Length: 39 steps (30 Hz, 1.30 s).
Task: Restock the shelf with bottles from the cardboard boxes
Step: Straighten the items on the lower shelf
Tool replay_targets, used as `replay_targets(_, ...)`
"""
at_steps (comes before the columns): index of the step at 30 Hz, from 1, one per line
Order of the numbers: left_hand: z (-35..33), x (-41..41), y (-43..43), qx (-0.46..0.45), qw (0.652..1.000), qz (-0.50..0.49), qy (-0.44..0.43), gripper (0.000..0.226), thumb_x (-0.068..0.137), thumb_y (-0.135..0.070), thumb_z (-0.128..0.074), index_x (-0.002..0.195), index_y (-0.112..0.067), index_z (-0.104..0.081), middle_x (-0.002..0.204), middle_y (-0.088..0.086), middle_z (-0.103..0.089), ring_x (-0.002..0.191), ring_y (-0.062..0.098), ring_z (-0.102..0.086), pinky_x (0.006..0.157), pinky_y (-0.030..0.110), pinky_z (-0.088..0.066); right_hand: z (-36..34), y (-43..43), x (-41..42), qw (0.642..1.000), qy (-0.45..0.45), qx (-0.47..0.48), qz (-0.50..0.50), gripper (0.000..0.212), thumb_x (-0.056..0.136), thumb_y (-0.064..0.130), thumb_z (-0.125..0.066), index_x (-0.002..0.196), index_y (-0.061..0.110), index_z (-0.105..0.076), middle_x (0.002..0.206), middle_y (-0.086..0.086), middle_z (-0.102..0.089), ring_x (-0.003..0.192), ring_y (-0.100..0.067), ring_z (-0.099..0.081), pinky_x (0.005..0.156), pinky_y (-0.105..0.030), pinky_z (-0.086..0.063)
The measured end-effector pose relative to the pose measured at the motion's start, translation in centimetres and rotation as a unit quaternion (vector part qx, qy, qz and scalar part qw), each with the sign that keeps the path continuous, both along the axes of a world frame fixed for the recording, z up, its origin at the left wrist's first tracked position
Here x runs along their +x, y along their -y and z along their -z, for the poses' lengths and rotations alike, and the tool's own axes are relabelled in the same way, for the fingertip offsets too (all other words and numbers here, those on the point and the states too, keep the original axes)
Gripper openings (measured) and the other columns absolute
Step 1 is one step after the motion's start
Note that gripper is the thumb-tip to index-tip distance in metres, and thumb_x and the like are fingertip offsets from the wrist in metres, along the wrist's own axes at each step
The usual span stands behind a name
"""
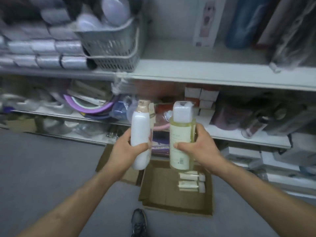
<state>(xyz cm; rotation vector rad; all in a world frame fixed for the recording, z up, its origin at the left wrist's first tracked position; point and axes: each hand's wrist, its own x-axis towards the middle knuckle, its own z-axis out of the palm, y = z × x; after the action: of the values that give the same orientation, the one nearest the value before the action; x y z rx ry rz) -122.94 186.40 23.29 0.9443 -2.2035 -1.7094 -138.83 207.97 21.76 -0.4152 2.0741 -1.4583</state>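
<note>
Grey plastic basket (pixel 111 48) stands on the upper shelf (pixel 205 72), left of centre, holding pale rounded items (blurred). Silvery wrapped packs (pixel 42 53) lie in rows to its left; a tall white carton (pixel 207 23) and dark rolls stand to its right. On the lower shelf (pixel 239 136): small white-and-red cartons (pixel 201 98) stacked, purple rings (pixel 89 108), dark bagged goods at right. The left hand (pixel 126 147) grips a white bottle (pixel 140 132) with a pinkish cap, slightly tilted. The right hand (pixel 196 146) grips a clear bottle of yellow liquid (pixel 182 134), white cap, upright. Both bottles are held in the air before the lower shelf, apart from each other, above an open cardboard box (pixel 171 195) on the grey floor (pixel 51 168). Box contents: a few pale tubes (pixel 191 183) lying flat at its far right side. Just left is a second cardboard box (pixel 104 161), its contents hidden by the left forearm. One dark shoe (pixel 138 221) is near the first box's front edge.
</note>
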Motion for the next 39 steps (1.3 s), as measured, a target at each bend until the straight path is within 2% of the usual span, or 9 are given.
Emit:
replay_targets(2,-5.1,1.1,0.5,-0.019,0.999,-0.021,-0.031,0.045,0.066,-0.041,-0.086,0.105,-0.056,-0.070,0.101,-0.018,-0.078,0.087,0.003,-0.076,0.062,0.016,-0.058,-5.4,1.5,0.0,0.999,-0.027,-0.021,-0.035,0.081,0.059,0.043,-0.093,0.129,0.040,-0.052,0.110,0.020,-0.073,0.095,0.008,-0.071,0.076,-0.022,-0.060)
replay_targets(5,-12.2,3.5,1.3,-0.034,0.995,-0.061,-0.067,0.049,0.066,-0.046,-0.086,0.111,-0.052,-0.070,0.106,-0.015,-0.079,0.092,0.007,-0.077,0.071,0.028,-0.065,-13.0,4.3,0.9,0.992,-0.082,-0.054,-0.085,0.078,0.066,0.033,-0.097,0.129,0.038,-0.051,0.109,0.022,-0.070,0.094,0.016,-0.066,0.066,-0.008,-0.054)
replay_targets(12,-24.7,10.4,5.1,-0.030,0.974,-0.169,-0.152,0.062,0.061,-0.045,-0.088,0.119,-0.029,-0.074,0.109,-0.004,-0.082,0.098,0.020,-0.080,0.083,0.047,-0.067,-27.1,12.3,5.5,0.971,-0.121,-0.123,-0.168,0.075,0.067,0.029,-0.096,0.131,0.033,-0.055,0.113,0.013,-0.074,0.095,0.005,-0.071,0.078,-0.022,-0.058)
replay_targets(15,-28.5,13.5,8.1,-0.020,0.958,-0.207,-0.196,0.061,0.060,-0.044,-0.091,0.117,-0.028,-0.075,0.108,0.000,-0.082,0.097,0.024,-0.080,0.075,0.040,-0.067,-31.9,16.9,8.1,0.959,-0.137,-0.152,-0.196,0.070,0.069,0.027,-0.097,0.127,0.035,-0.058,0.110,0.015,-0.076,0.097,0.001,-0.074,0.078,-0.022,-0.061)
replay_targets(18,-31.6,17.3,11.8,-0.013,0.950,-0.219,-0.221,0.056,0.065,-0.040,-0.093,0.117,-0.031,-0.076,0.112,0.004,-0.081,0.100,0.029,-0.080,0.081,0.049,-0.066,-36.2,21.9,10.9,0.949,-0.150,-0.178,-0.213,0.062,0.070,0.025,-0.096,0.119,0.037,-0.061,0.105,0.026,-0.075,0.092,0.004,-0.073,0.066,-0.011,-0.056)
replay_targets(21,-34.4,21.4,16.5,-0.013,0.949,-0.215,-0.230,0.054,0.066,-0.038,-0.094,0.117,-0.034,-0.077,0.115,0.006,-0.081,0.103,0.032,-0.079,0.086,0.056,-0.065,-39.7,26.6,13.5,0.944,-0.148,-0.200,-0.217,0.057,0.071,0.025,-0.096,0.117,0.034,-0.064,0.104,0.023,-0.076,0.091,0.002,-0.074,0.070,-0.017,-0.057)
replay_targets(25,-38.5,25.4,23.5,-0.036,0.951,-0.190,-0.240,0.056,0.062,-0.039,-0.098,0.114,-0.034,-0.079,0.114,0.006,-0.081,0.103,0.030,-0.080,0.080,0.045,-0.067,-43.5,32.2,16.1,0.939,-0.142,-0.224,-0.218,0.061,0.064,0.036,-0.094,0.117,0.034,-0.066,0.106,0.018,-0.078,0.093,-0.002,-0.075,0.081,-0.032,-0.059)
replay_targets(31,-43.3,26.5,32.9,-0.058,0.951,-0.160,-0.257,0.056,0.062,-0.038,-0.099,0.114,-0.031,-0.080,0.114,0.006,-0.081,0.104,0.030,-0.079,0.085,0.050,-0.066,-47.5,39.3,17.0,0.942,-0.146,-0.237,-0.189,0.060,0.064,0.033,-0.094,0.119,0.028,-0.069,0.108,0.009,-0.080,0.095,-0.008,-0.077,0.084,-0.037,-0.060)
replay_targets(39,-47.0,21.6,44.0,-0.072,0.953,-0.108,-0.275,0.058,0.057,-0.044,-0.098,0.111,-0.040,-0.080,0.114,-0.001,-0.082,0.104,0.021,-0.080,0.084,0.041,-0.065,-51.3,47.7,13.8,0.945,-0.170,-0.236,-0.151,0.060,0.068,0.034,-0.094,0.122,0.027,-0.069,0.109,0.008,-0.080,0.097,-0.012,-0.077,0.087,-0.042,-0.061)
